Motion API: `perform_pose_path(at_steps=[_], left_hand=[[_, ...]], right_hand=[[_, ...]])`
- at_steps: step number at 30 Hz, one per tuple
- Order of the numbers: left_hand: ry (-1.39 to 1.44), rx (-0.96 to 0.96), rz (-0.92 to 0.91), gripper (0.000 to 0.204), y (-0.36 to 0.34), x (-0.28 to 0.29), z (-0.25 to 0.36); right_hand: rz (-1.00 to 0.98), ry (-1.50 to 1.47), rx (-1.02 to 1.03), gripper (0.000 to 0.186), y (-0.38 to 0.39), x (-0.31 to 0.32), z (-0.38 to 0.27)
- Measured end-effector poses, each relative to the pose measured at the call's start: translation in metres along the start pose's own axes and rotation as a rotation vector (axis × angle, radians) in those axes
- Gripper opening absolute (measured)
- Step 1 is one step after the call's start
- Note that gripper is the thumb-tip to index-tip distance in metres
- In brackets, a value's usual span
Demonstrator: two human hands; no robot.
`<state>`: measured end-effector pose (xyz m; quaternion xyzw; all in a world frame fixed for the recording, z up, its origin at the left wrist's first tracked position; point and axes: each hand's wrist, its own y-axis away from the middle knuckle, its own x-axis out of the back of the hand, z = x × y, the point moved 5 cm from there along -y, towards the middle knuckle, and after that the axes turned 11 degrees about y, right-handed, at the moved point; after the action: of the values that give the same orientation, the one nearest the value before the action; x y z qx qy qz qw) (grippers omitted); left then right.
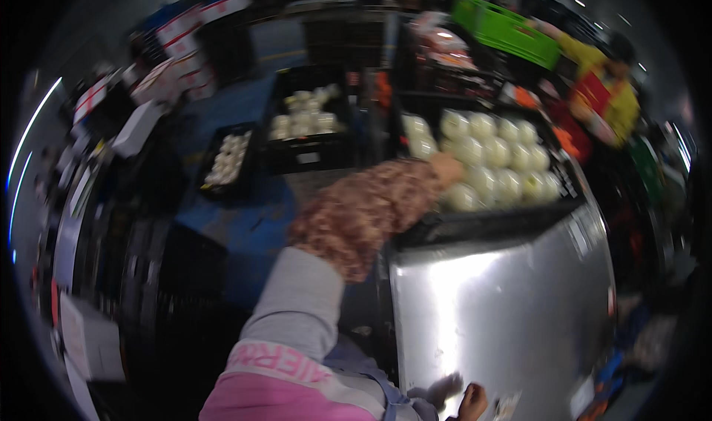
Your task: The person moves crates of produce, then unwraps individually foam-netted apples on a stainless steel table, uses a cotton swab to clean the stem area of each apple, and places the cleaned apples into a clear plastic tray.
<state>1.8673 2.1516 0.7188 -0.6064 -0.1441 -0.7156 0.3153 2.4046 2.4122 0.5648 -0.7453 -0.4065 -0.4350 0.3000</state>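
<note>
My left arm, in a brown patterned sleeve cover, stretches forward to a black crate (475,221) at the right. Inside it lie several packs of pale round, onion-like vegetables (495,153) in clear, shiny film. My left hand (448,169) is down among these packs, touching the left part of the load; its fingers are hidden and blurred. Low in the picture, my right hand (473,402) is curled closed over the metal table (504,302), and whatever it may hold cannot be made out. A small pale piece like a label (507,405) lies beside it.
Farther left stand a black crate (308,158) of similar pale packs and a smaller crate (222,187) of small whitish items. At the far right, a person (604,95) in yellow and red reaches to a green crate (508,32). White boxes (178,80) are stacked at the left.
</note>
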Motion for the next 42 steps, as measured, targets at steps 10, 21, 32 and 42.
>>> perform_pose_path(at_steps=[10, 21, 32, 42], left_hand=[[-0.176, -0.238, 0.0, 0.009, 0.0, 0.054, 0.017], [-0.295, -0.706, 0.757, 0.009, 0.032, 0.192, 0.198], [0.216, -0.779, 0.267, 0.012, 0.034, -0.037, 0.315], [0.391, -0.864, 0.121, 0.017, 0.132, -0.147, 0.31]], right_hand=[[-0.23, -0.023, -0.116, 0.02, -0.004, -0.047, -0.012], [-0.13, -0.12, 0.025, 0.014, -0.026, -0.027, -0.04], [-0.104, -0.146, -0.071, 0.014, 0.005, -0.002, -0.044], [0.025, -0.192, -0.292, 0.014, 0.056, 0.011, 0.009]])
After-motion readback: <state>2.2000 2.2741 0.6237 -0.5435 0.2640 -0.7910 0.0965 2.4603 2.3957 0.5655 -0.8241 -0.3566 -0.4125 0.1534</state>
